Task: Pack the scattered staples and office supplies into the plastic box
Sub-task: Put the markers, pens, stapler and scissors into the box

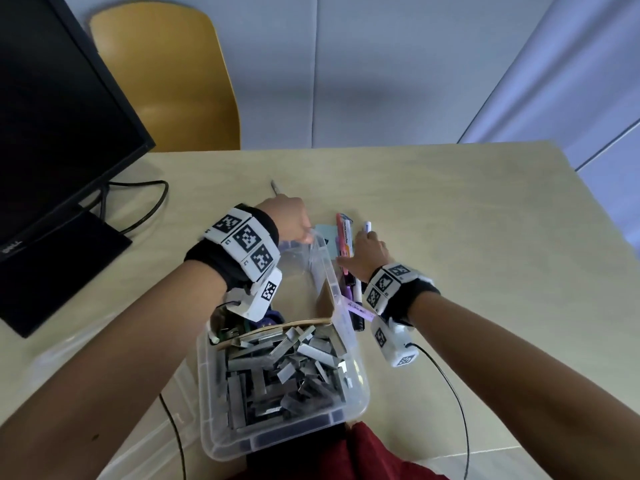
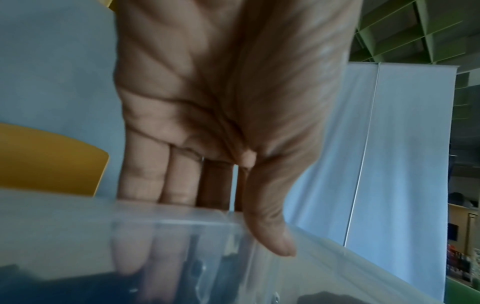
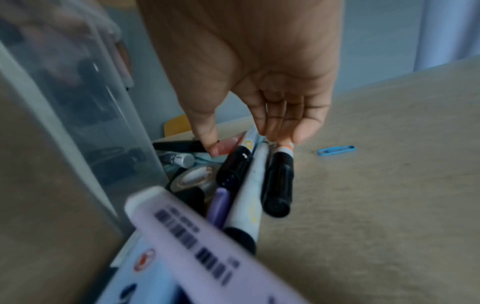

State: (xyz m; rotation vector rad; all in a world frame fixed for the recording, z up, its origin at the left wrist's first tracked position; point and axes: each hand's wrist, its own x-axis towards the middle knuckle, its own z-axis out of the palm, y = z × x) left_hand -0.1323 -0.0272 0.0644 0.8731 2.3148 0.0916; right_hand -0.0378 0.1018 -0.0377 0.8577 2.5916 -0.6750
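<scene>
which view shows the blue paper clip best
The right wrist view: the blue paper clip lies alone on the bare table, just past the right hand and the markers. In the head view it can't be made out. The left wrist view shows only the left hand and the plastic box.

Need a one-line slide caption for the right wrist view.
Right hand reaches down onto markers lying beside the plastic box; a blue paper clip lies apart on the table.
</scene>
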